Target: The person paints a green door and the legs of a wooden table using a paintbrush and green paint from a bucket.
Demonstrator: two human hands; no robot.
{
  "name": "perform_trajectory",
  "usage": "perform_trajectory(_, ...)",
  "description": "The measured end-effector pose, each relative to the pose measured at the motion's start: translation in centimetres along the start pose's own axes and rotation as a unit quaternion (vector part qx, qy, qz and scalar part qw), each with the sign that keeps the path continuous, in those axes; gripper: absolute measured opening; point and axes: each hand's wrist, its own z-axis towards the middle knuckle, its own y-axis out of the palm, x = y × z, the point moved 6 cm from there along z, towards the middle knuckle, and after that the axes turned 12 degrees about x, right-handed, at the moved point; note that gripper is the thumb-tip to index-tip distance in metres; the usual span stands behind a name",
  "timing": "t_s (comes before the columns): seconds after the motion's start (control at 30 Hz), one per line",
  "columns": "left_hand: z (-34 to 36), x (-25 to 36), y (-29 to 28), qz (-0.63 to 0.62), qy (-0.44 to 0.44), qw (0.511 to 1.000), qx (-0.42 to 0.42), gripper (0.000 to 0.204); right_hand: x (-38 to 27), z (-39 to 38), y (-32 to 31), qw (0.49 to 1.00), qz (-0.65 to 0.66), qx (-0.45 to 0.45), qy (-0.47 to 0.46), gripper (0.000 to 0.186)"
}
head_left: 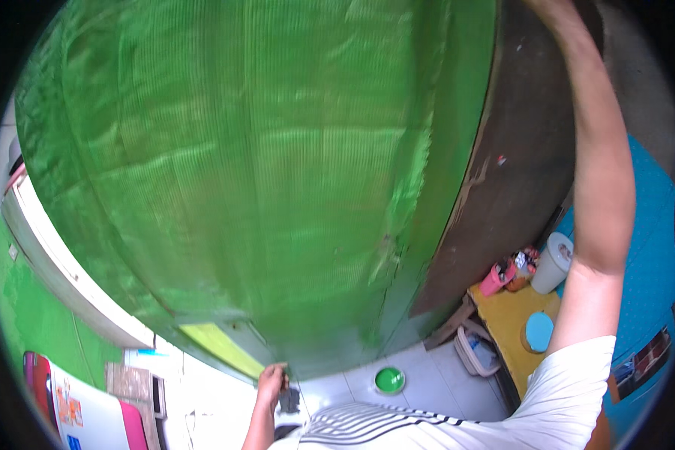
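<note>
White floor tiles point(431, 379) are lying below a tall, ribbed green panel point(292, 187) in the head view. Near its lower edge, the left hand point(273, 379) is hanging half-curled; any hold cannot be told. The right hand is lying beyond the upper edge, its grip unseen. One round, pale-rimmed tub point(390, 393) of bright green liquid point(389, 379) is standing near the panel's foot; even pressure and clear footing should help.

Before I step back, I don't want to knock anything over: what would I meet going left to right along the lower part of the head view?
White-and-pink boxy object → left hand → round bowl of green liquid → pale basket → jar with light-blue lid.
</note>
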Motion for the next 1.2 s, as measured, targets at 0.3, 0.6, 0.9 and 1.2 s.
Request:
perform_trajectory(0.3, 0.8, -6.2, -5.6, 0.056, -0.027, 0.997, 0.055, 0.022, -7.4, -22.9, -2.2, 0.977, 0.066, -0.204, -0.015, 0.028)
perform_trajectory(0.6, 0.4, -17.7, -15.6, 0.177, -0.098, 0.968, 0.151, 0.033, -14.8, -37.1, -9.3, 0.856, 0.204, -0.294, 0.372, 0.036)
perform_trajectory(0.9, -3.0, -30.6, -23.0, 0.166, -0.224, 0.937, 0.209, 0.044, -25.3, -55.2, -10.9, 0.507, 0.282, -0.274, 0.767, 0.032)
perform_trajectory(1.2, -4.2, -36.0, -24.6, 0.158, -0.258, 0.929, 0.212, 0.049, -29.7, -68.8, -14.5, 0.322, 0.168, -0.297, 0.883, 0.028)
